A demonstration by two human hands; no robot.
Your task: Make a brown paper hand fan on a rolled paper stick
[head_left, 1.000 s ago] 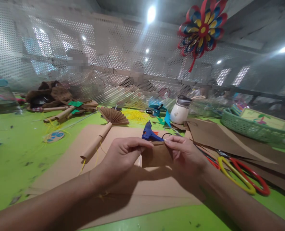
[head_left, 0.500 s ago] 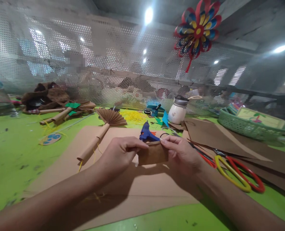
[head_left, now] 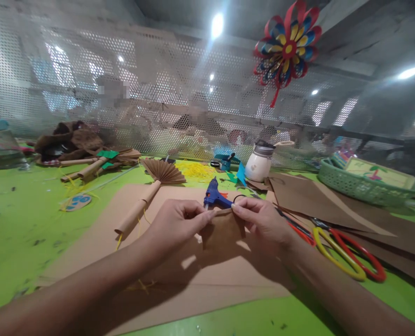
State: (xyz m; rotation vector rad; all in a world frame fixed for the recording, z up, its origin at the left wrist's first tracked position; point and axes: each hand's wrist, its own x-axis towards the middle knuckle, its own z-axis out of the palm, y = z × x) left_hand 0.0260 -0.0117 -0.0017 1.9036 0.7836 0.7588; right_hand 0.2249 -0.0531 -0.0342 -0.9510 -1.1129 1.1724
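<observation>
A small piece of brown paper hangs between my two hands, its top edge narrowly folded. My left hand pinches that edge at its left end, and my right hand pinches it at the right. Just behind my fingers a blue glue gun lies on the large tan paper sheet. Left of my left hand rests a rolled paper tube with yellow string, a pleated brown paper fan at its upper end.
Scissors with yellow and red handles lie at the right beside dark brown sheets. Farther back are a white jar, a green basket and yellow shreds. More paper rolls lie back left. A paper flower hangs above.
The brown paper has tilted, and its lower part now hangs further down. My left thumb has moved along the top edge, which now shows a narrow fold.
</observation>
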